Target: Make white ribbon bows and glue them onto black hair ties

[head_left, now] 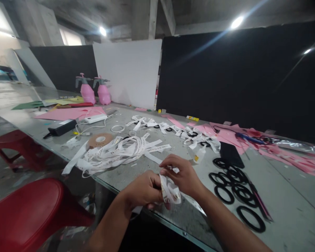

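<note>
Over the table's front edge, my left hand (148, 190) is closed on a looped white ribbon (170, 190) with gold lettering. My right hand (182, 173) pinches the same ribbon from above, its fingertips almost meeting the left hand. One strip of the ribbon trails off below my right wrist. Whether anything sits inside the loop is hidden. To the left lies a loose heap of printed white ribbon (112, 154) beside a brown ribbon roll (100, 140). Several black rings (235, 185) lie to the right of my right forearm.
Behind my hands, a row of white ribbon bows (173, 129) crosses the grey table (194, 227). A small glue bottle (200, 154) stands near a black pad (232, 155). Pink sprayers (104, 91) stand at the back. A red stool (34, 213) is at lower left.
</note>
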Tool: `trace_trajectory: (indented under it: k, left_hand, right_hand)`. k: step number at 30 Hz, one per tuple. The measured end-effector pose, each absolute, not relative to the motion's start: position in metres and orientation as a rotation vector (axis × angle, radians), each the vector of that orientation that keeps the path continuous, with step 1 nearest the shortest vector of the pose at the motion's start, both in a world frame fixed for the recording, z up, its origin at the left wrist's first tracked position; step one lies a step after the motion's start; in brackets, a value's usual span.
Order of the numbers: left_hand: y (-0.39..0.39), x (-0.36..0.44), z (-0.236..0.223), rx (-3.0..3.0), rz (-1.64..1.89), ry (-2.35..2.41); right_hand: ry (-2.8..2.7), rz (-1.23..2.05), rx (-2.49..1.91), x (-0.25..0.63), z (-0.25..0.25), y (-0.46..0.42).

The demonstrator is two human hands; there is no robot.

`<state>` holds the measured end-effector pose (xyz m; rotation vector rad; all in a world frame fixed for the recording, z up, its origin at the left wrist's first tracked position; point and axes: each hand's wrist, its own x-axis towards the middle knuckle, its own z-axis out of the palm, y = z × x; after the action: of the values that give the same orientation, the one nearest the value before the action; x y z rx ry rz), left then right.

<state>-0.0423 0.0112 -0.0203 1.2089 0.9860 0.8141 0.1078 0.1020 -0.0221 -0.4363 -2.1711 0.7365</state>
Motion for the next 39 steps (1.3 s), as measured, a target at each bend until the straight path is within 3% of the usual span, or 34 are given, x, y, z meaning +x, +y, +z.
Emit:
trace_trajectory:
  k: [8,16,22,28,33,36,39]
  left_hand:
    - [0.016,-0.056,-0.031,1.065,1.287,1.052]
    - [0.024,-0.055,-0.039,0.771,1.550,1.181]
    - [0.026,-0.055,-0.040,0.831,1.524,1.219]
    - [0.026,-0.069,-0.039,0.801,1.510,1.451]
    - [0.026,-0.066,-0.041,0.972,1.419,1.566]
    - [0.025,-0.059,-0.040,1.087,1.366,1.573]
    - [0.024,-0.054,-0.039,1.138,1.352,1.595]
  right_hand:
    - [-2.215,1.012,-0.540,0.101,-0.033,0.100]
    - [-2.218,0.860,-0.545,0.103,-0.032,0.094]
    - [-2.249,0.850,-0.461,0.102,-0.034,0.098]
    - [-2.163,0.785,-0.759,0.106,-0.033,0.108]
    - [-1.979,0.990,-0.924,0.104,-0.028,0.100]
    - [-1.982,1.135,-0.852,0.101,-0.026,0.091]
    - [-2.100,0.986,-0.686,0.099,-0.027,0.087]
